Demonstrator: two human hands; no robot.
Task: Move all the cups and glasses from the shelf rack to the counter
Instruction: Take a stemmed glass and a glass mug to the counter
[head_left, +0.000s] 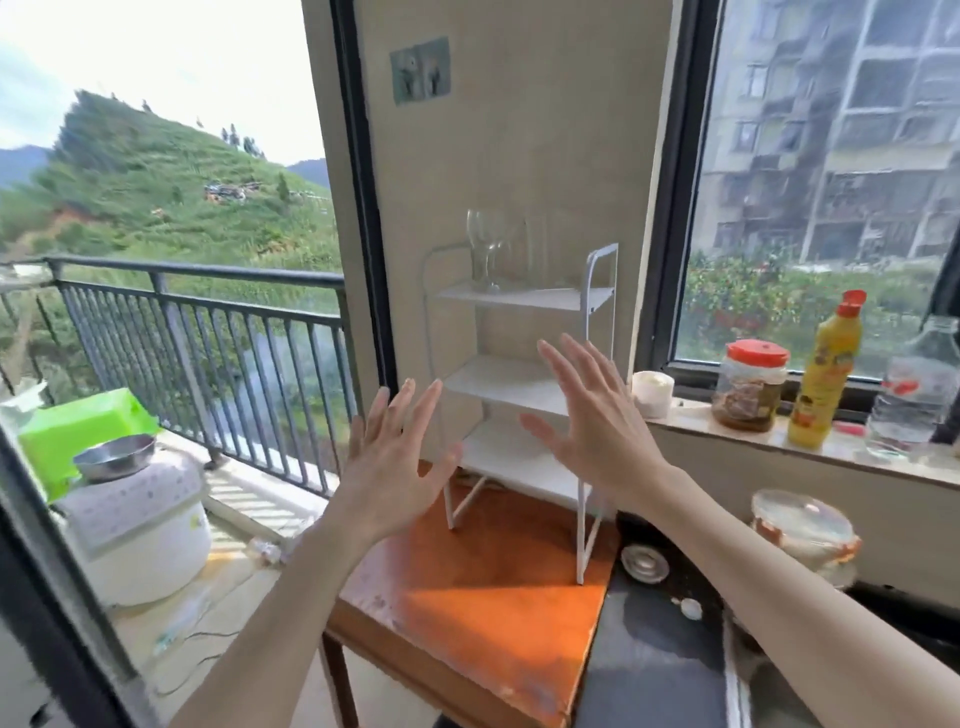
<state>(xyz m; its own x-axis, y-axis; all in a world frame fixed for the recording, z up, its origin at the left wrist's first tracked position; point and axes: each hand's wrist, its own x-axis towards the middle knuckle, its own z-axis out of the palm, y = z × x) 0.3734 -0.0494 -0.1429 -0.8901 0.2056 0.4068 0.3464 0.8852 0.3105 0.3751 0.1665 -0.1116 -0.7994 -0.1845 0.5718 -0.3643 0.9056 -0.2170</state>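
Rack (519, 299) ahead; both hands (400, 467) spread, empty.

Single view, head-worn, wide-angle. Faces forward and slightly down, close to the white shelf rack (524, 384) on the counter (483, 613). Both hands (395, 457) reach in from the lower edge. Windows flank the frame.

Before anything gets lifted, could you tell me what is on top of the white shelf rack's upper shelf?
Clear glasses stand at the left of the shelf rack's top shelf; their number is hard to tell through the transparency. The hands hide part of the lower shelves.
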